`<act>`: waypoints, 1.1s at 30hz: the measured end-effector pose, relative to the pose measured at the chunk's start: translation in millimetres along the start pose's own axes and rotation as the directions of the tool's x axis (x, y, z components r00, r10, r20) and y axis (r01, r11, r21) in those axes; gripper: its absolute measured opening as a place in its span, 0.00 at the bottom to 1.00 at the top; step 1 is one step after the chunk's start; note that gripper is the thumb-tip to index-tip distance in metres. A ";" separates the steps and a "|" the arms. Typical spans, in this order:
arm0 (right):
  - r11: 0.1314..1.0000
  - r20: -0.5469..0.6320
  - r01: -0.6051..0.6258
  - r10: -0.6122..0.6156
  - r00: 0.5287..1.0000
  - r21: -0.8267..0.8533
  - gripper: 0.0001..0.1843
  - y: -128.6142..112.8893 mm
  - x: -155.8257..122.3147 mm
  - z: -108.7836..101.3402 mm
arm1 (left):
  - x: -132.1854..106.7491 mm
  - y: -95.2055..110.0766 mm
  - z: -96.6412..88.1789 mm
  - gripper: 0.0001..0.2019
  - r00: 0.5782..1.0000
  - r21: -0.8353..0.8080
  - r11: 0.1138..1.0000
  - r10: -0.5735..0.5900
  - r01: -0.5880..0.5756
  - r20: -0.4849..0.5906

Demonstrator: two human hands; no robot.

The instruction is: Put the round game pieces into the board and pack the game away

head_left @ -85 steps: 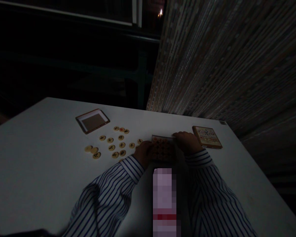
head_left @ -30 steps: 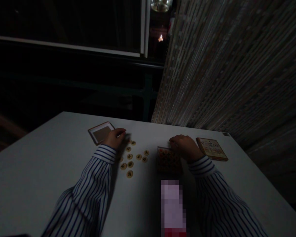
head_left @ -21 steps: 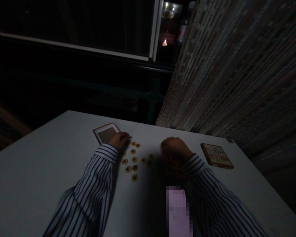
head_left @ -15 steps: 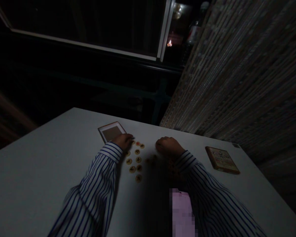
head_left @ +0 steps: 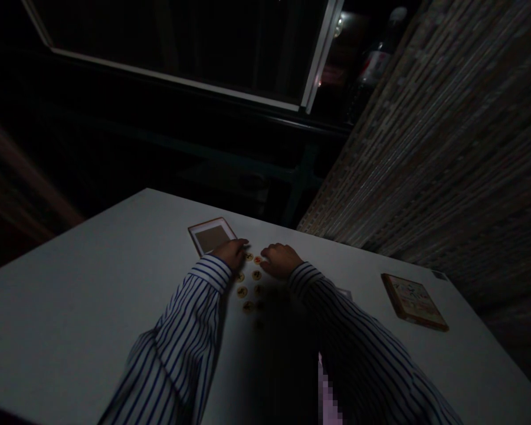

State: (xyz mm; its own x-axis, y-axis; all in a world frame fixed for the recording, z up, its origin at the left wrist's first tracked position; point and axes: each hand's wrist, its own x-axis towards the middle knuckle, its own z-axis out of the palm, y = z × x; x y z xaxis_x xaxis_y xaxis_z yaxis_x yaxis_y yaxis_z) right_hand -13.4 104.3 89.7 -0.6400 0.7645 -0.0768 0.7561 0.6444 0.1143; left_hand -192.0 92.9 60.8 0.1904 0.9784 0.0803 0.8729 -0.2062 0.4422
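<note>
2 hands (head_left: 230,254) now closer together, right hand (head_left: 282,261) beside red-marked disc (head_left: 257,260)

Place: dim room, home-like, though I can't be sure | before me: white table (head_left: 115,301) | on table: round character-marked pieces (head_left: 242,291) | past table's far right edge: string curtain (head_left: 407,136) | beyond table: pale-framed dark pane (head_left: 181,47), labelled bottle (head_left: 374,66)
</note>
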 end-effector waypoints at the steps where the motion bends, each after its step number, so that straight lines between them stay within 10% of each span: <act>1: 1.000 0.006 -0.005 0.005 1.000 0.001 0.18 -1.7 2.6 0.9 | -0.1 0.0 -0.9 0.21 1.000 0.002 1.000 -0.001 0.001 -0.005; 33: 0.996 -0.161 -0.034 0.048 0.986 0.085 0.14 -5.8 -12.6 -15.9 | 0.8 24.0 -3.2 0.19 0.992 -0.234 0.972 -0.001 -0.029 -0.126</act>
State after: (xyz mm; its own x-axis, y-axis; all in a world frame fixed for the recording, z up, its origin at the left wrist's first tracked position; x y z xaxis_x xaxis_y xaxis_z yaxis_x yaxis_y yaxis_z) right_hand -11.9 90.6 105.8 -0.6170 0.7819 0.0893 0.7864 0.6169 0.0318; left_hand -172.4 88.7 74.3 0.1317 0.9726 0.1915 0.7380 -0.2252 0.6361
